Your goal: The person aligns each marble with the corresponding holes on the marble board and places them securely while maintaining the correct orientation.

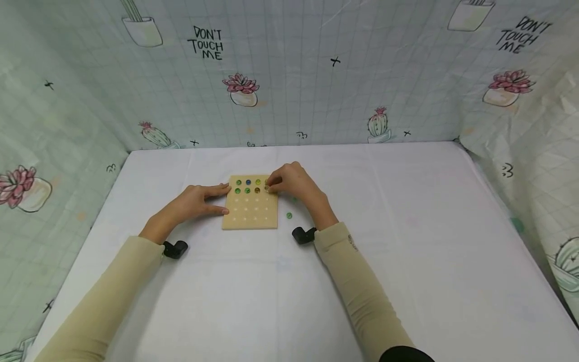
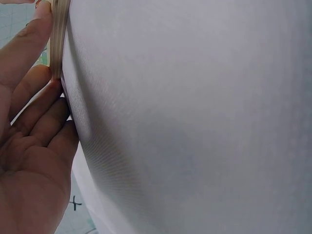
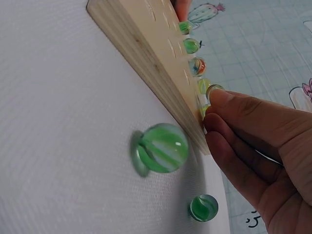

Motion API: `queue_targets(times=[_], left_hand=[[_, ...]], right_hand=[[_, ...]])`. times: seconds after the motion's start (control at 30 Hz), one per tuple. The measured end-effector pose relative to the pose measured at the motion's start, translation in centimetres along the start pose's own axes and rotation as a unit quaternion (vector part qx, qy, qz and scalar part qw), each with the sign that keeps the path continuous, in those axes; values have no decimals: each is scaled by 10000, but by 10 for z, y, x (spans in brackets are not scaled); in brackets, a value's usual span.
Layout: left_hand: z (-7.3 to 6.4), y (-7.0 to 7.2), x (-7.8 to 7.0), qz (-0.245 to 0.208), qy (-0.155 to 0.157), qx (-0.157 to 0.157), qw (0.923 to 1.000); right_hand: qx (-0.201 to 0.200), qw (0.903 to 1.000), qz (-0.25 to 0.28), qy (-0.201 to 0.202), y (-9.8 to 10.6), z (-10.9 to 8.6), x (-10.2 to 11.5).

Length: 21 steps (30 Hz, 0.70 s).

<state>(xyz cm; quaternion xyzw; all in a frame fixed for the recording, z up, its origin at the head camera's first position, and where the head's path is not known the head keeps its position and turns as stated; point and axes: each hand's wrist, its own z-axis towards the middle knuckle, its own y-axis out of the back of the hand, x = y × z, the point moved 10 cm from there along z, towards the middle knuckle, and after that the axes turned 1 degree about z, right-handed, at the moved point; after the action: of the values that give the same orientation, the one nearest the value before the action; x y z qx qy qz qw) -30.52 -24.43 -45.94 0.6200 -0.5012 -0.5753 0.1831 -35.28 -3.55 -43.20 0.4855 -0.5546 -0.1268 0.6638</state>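
Note:
A square wooden board (image 1: 251, 221) with rows of shallow hollows lies flat on the table. Glass marbles sit in its two far rows, among them a blue marble (image 1: 248, 182) and a brown one (image 1: 257, 190). My left hand (image 1: 192, 203) rests its thumb and straight fingers against the board's left edge. Over the far right corner, my right hand (image 1: 296, 183) pinches a clear marble (image 3: 214, 90) between thumb and fingertips, right at the second row. Beside the board's right side lie two loose green marbles, a nearer one (image 3: 163, 147) and a farther one (image 3: 204, 208).
White cloth covers the table (image 1: 226, 301). Behind it and at both sides hangs a patterned curtain (image 1: 289, 75). A black wrist camera (image 1: 175, 249) sits at the left cuff, another black camera (image 1: 303, 235) at the right one, close to the nearer loose marble.

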Motion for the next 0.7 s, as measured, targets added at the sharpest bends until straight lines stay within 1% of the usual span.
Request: queue_targets(times=[0.33,0.57,0.7], left_hand=[[-1,-5,2,-14,12,32,10000],[0,-3,0,3,11,-28,10000],[-1,-2,0,13,33,-36,10000]], right_hand=[[51,10000,-24,-10,-5,-2,2],[-6,10000,-17,-9,-2,-2,1],[-19,10000,4,67,-1,-2,2]])
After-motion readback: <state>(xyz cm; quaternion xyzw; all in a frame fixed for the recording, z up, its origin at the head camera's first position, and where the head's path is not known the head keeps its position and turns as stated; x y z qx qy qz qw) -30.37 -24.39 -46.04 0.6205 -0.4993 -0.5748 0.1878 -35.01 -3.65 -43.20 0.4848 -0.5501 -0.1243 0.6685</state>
